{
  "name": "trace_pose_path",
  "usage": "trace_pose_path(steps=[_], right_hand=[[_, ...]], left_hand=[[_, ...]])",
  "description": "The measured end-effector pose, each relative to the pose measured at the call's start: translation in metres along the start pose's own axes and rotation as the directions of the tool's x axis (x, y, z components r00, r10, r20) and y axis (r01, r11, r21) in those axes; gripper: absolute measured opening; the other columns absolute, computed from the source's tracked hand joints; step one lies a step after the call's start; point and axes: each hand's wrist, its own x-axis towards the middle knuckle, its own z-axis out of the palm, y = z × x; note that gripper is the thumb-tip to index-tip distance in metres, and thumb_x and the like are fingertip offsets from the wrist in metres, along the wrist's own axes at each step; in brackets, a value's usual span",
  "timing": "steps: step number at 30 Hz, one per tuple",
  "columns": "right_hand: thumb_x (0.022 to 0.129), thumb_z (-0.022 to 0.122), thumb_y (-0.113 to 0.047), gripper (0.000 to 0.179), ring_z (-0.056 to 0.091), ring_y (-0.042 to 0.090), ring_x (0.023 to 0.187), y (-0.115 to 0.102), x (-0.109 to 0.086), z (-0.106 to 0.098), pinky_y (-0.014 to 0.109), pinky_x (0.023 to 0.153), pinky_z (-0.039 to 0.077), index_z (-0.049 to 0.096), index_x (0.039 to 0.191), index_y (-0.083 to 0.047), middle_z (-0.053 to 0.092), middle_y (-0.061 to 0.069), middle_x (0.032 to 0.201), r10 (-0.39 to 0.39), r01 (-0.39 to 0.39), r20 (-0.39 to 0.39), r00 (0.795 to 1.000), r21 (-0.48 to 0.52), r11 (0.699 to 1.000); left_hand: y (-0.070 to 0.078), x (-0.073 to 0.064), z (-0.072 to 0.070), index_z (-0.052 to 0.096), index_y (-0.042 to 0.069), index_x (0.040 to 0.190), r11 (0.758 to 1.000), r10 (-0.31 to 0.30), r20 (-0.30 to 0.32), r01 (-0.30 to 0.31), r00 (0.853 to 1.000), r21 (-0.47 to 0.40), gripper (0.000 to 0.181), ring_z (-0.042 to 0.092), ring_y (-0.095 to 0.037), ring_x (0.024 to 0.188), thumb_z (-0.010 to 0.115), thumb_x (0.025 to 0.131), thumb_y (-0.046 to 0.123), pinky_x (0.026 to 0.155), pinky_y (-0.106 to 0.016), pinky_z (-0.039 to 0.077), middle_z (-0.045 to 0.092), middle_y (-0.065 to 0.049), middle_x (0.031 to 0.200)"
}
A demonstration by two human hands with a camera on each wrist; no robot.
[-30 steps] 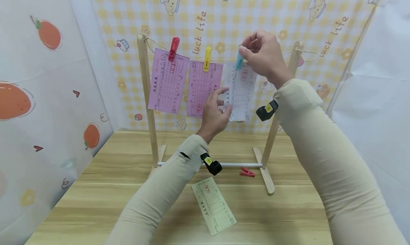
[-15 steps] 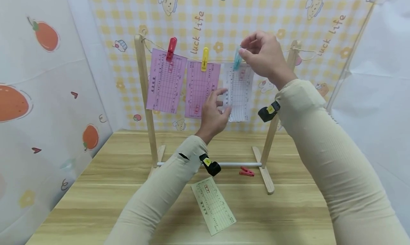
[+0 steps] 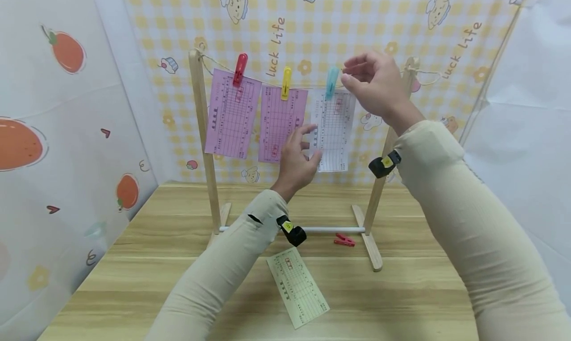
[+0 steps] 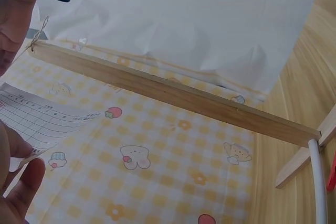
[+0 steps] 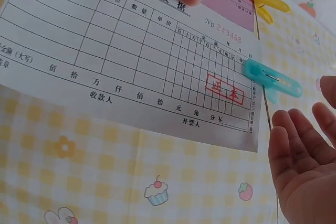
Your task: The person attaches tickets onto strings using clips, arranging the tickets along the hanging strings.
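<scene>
A white receipt [image 5: 136, 66] hangs from the string under a light-blue clothespin [image 3: 332, 83]. My right hand [image 3: 376, 85] is just right of that clothespin, apart from it, its fingers loosely bent and holding nothing. In the right wrist view a gap separates the clothespin [image 5: 273, 80] from the right fingertips [image 5: 281, 124]. My left hand [image 3: 298, 160] touches the receipt's left edge, thumb and fingers spread apart on its front. To its left hang two pink receipts [image 3: 232, 115], one under a red clothespin [image 3: 240, 69], the other under a yellow clothespin [image 3: 286, 83].
The string runs between two wooden posts [image 3: 205, 147] joined low down by a white rod [image 3: 334, 229]. A pale green receipt [image 3: 298, 287] lies on the wooden table [image 3: 134, 276]. Near the right foot lies another red clothespin [image 3: 344, 240]. Behind hangs a yellow checked cloth [image 3: 178, 14].
My right hand has let go of the light-blue clothespin and moved slightly right, away from it. The clothespin stays on the string with the white receipt. My left hand is nearly still.
</scene>
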Motion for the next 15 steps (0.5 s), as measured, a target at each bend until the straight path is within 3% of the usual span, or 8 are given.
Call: trace_pose_path(steps=[8,15], right_hand=[[0.093,0.062,-0.017,0.027,0.061,0.015,0.100,0.011,-0.009,-0.003,0.025,0.086,0.049,0.062,0.118,-0.006,0.065,0.009,0.117,-0.037,0.038,-0.022,0.999,0.061,0.997],[0.096,0.059,-0.013,0.024,0.062,0.019,0.099,0.021,-0.019,-0.005,0.026,0.085,0.050,0.061,0.119,-0.006,0.063,0.011,0.117,-0.030,0.028,0.008,1.000,0.187,0.982]], left_hand=[[-0.002,0.000,-0.001,0.049,0.005,0.135,1.000,-0.009,0.015,0.009,1.000,0.009,0.055,0.059,-0.024,0.097,0.067,0.083,-0.003,0.073,-0.023,0.053,0.051,-0.012,0.131],[-0.006,-0.002,-0.003,0.049,0.005,0.135,1.000,-0.019,0.022,0.019,1.000,-0.014,0.057,0.060,-0.024,0.095,0.068,0.083,-0.005,0.071,-0.023,0.054,0.050,-0.012,0.131]])
